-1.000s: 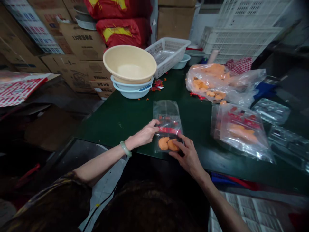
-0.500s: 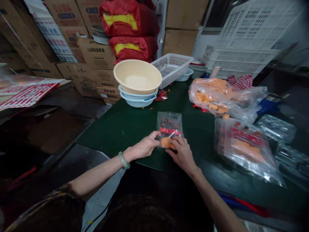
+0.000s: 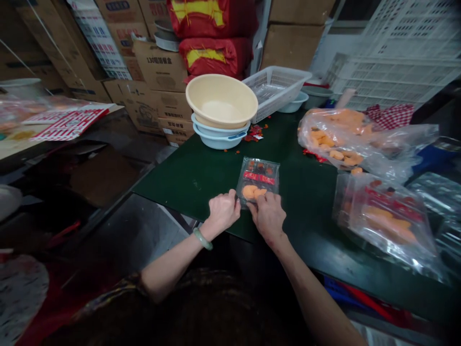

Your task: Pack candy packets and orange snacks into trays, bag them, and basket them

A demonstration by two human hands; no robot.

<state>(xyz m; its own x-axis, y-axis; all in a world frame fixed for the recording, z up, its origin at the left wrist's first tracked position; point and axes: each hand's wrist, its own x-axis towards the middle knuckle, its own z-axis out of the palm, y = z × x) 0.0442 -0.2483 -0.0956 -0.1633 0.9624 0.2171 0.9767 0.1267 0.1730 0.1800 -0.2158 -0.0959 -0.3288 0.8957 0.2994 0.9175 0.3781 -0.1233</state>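
Observation:
A clear plastic bag (image 3: 260, 169) lies on the dark green table, with a red strip across its middle, small brown and dark pieces in its upper part and flat orange pieces (image 3: 249, 191) in its lower part. My left hand (image 3: 223, 211), with a pale green bangle on the wrist, is closed at the bag's lower left edge, thumb and fingers pinched together there. Over the lower right corner, my right hand (image 3: 268, 216) curls its fingers on the plastic beside the orange pieces. Its fingertips are partly hidden.
Stacked basins (image 3: 221, 103) and a white plastic basket (image 3: 275, 89) stand at the back. To the right are a large bag of orange pieces (image 3: 331, 139), filled clear bags (image 3: 391, 221) and clear plastic trays (image 3: 435, 194). Red scraps (image 3: 255, 132) lie near the basins.
The view has shifted, so the background sits further right. My left hand has curled tighter at the bag's edge. My right hand has slid off the orange pieces toward the lower right corner, uncovering more of them.

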